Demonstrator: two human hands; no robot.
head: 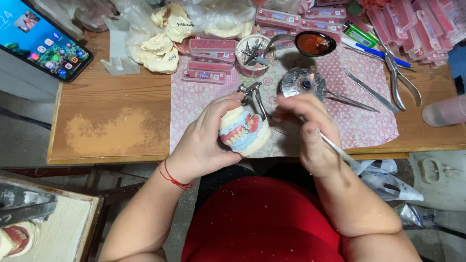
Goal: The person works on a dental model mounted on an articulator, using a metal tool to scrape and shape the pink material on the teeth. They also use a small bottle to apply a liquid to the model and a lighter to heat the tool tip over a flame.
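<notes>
Head view: the left hand point(206, 138) wraps its fingers point(224, 107) closed around a denture model point(242, 131), a pale plaster cast with pink gums, white teeth and bluish wax, mounted in a small metal articulator point(252, 92). It is held up just above the near edge of the bench point(111, 111), over the pink patterned cloth point(194, 97). The right hand point(310, 131) pinches a thin metal instrument point(335, 148) between thumb and fingertips, fingers closed on it; its handle runs back past the wrist, and its tip, hidden by the fingers, points toward the model. Just behind the hands stands a small burner point(304, 82) with a flame. Farther back lie a spoon point(310, 43) of red wax, pliers point(400, 80), pink tooth boxes point(211, 46) and plaster casts point(162, 46). A phone point(41, 39) rests at the far left.
</notes>
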